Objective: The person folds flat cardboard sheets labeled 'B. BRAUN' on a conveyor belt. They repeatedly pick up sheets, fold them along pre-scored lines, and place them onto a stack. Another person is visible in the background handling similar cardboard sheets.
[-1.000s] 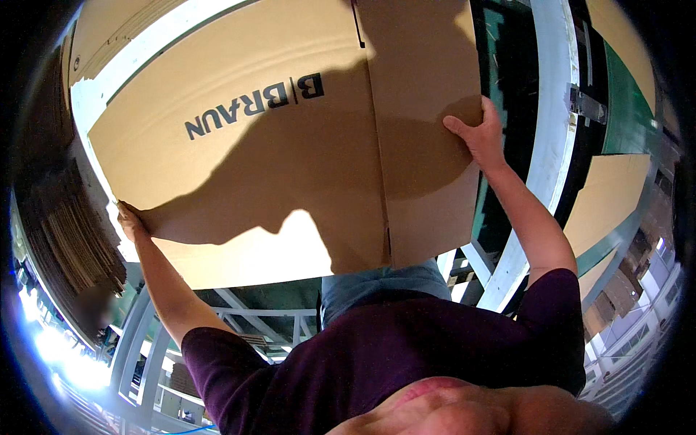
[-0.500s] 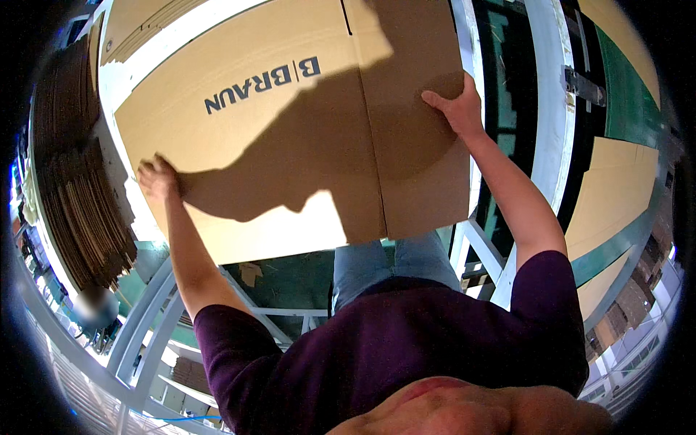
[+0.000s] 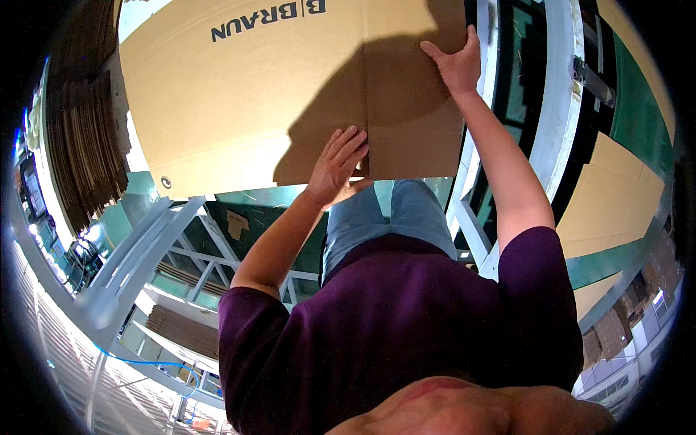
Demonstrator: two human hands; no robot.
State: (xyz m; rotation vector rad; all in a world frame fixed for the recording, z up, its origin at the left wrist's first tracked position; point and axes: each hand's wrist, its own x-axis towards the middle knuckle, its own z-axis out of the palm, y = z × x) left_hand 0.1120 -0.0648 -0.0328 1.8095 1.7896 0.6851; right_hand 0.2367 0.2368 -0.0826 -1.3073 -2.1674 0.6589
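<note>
Holding one flat cardboard sheet (image 3: 275, 101), brown, folded with a crease down its right part, up in front of the person, filling the upper picture. Two hands on it. Left hand (image 3: 339, 168) at the sheet's lower edge near the crease, fingers spread flat on the face, thumb tucked under the edge, arm bent. Right hand (image 3: 455, 65) higher, gripping the right edge, arm stretched upward. One stack of flat cardboard (image 3: 83, 145) stands at left. White metal frame (image 3: 138, 246) below the sheet.
</note>
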